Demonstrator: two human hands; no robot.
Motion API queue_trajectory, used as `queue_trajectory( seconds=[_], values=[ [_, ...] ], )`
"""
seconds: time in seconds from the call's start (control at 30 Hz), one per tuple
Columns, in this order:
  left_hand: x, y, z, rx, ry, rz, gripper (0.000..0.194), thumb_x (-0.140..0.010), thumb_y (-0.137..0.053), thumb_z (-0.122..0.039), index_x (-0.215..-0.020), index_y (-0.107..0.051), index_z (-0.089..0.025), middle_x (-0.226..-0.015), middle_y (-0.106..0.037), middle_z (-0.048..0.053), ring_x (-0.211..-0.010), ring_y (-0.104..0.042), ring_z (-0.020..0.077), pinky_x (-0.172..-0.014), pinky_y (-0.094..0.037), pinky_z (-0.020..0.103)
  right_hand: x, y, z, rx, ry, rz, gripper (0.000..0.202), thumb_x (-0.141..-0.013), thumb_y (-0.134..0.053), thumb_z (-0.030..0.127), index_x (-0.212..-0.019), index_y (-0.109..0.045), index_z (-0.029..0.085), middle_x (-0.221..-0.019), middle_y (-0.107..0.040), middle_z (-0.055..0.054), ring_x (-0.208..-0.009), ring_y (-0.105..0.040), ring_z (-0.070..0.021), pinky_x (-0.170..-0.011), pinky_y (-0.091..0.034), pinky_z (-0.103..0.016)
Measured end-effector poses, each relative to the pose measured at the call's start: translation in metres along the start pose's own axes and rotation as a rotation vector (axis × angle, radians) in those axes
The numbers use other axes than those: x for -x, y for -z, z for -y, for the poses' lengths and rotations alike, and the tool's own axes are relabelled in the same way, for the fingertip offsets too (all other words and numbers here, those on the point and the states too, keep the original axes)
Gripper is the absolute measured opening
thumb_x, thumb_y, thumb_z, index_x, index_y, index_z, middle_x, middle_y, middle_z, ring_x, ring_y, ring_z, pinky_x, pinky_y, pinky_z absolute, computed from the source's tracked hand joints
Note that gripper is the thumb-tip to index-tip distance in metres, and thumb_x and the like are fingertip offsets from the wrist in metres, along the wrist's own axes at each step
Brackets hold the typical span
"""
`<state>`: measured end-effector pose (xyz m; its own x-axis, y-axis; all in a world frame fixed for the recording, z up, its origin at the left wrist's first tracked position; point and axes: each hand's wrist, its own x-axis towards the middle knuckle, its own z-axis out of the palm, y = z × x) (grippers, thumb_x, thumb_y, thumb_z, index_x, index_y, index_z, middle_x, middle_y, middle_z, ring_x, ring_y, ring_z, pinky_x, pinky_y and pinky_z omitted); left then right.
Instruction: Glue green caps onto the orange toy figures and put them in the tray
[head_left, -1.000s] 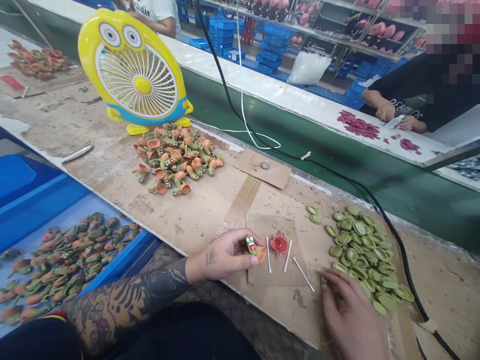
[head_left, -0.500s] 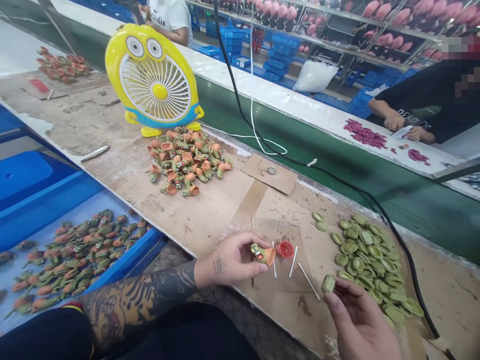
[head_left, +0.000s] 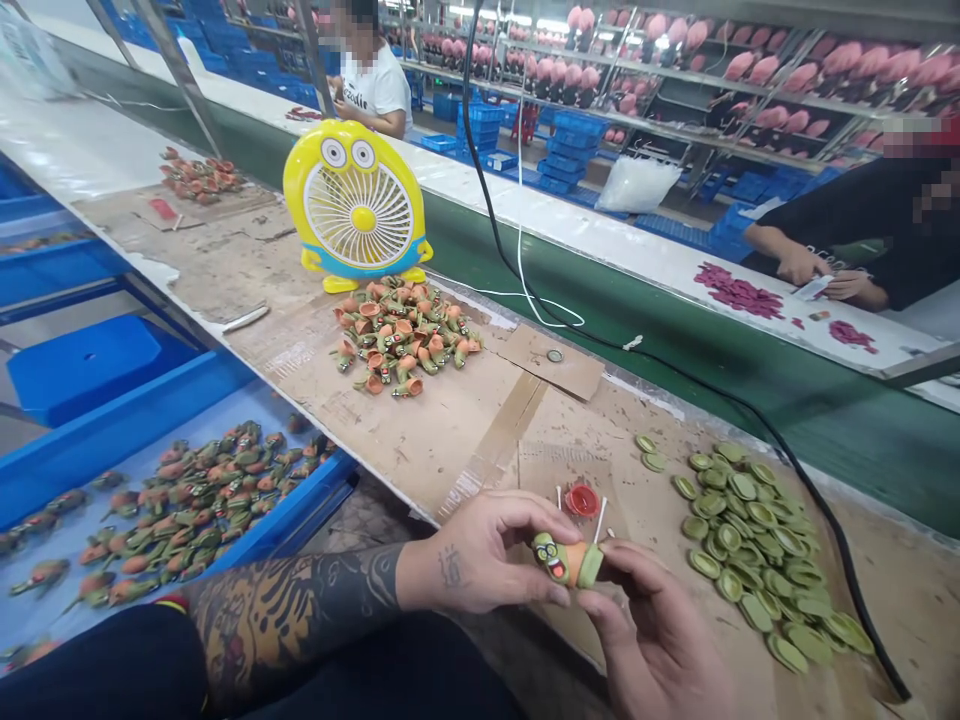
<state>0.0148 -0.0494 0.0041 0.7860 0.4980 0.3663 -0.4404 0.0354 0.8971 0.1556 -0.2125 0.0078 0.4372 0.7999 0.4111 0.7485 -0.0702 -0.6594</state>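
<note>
My left hand is closed on a small green and orange figurine with a painted face. Between the thumb and fingers of my right hand is a green oval cap, which meets the figurine's orange end. Just beyond my hands lies a red dish, with cotton swabs beside it. To the right spreads a heap of green oval caps. Farther off, a pile of open-ended figurines rests on the cardboard.
A yellow fan stands behind the figurine pile. At the left, a blue bin holds many figurines. A black cable runs along the table's right side. Across the green divider, a person's hands work near magenta pieces.
My right hand has moved left with the green cap, from apart to against the figurine's orange end. The figurine has turned slightly, and the camera view has shifted.
</note>
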Motion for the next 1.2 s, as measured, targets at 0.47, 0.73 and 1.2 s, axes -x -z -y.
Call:
queue_trajectory(
  seconds=[0.47,0.73,1.2],
  values=[
    [0.024,-0.011,-0.022,-0.306,-0.293,0.077,0.035,-0.073,-0.091,-0.019,-0.107,-0.080,-0.019,-0.104,-0.082,0.014,-0.092,-0.080,0.0220,-0.084,-0.062,0.025,0.009,0.037,0.041,0.124,0.240,0.193,0.014,-0.104,-0.054,0.039,-0.112,-0.057,0.028,-0.100,-0.071,-0.001,-0.088,-0.074,-0.0143,-0.076,-0.059,-0.020],
    [0.039,-0.024,-0.038,-0.372,-0.298,0.069,0.029,-0.072,-0.091,-0.022,-0.099,-0.080,-0.020,-0.096,-0.083,0.013,-0.084,-0.080,0.0215,-0.076,-0.061,0.024,0.017,0.045,0.067,-0.002,0.250,0.229,0.009,-0.102,-0.055,0.024,-0.108,-0.057,0.030,-0.096,-0.072,0.002,-0.086,-0.073,-0.0121,-0.075,-0.058,-0.018],
    [0.076,-0.037,-0.033,0.501,0.492,-0.091,0.051,-0.072,-0.094,-0.039,-0.111,-0.070,-0.017,-0.095,-0.076,0.008,-0.078,-0.075,0.0171,-0.076,-0.054,0.028,0.048,0.013,0.015,-0.283,-0.161,-0.098,0.043,-0.102,-0.051,0.054,-0.107,-0.074,0.018,-0.085,-0.074,-0.005,-0.077,-0.072,-0.0189,-0.071,-0.060,-0.028]
  ],
)
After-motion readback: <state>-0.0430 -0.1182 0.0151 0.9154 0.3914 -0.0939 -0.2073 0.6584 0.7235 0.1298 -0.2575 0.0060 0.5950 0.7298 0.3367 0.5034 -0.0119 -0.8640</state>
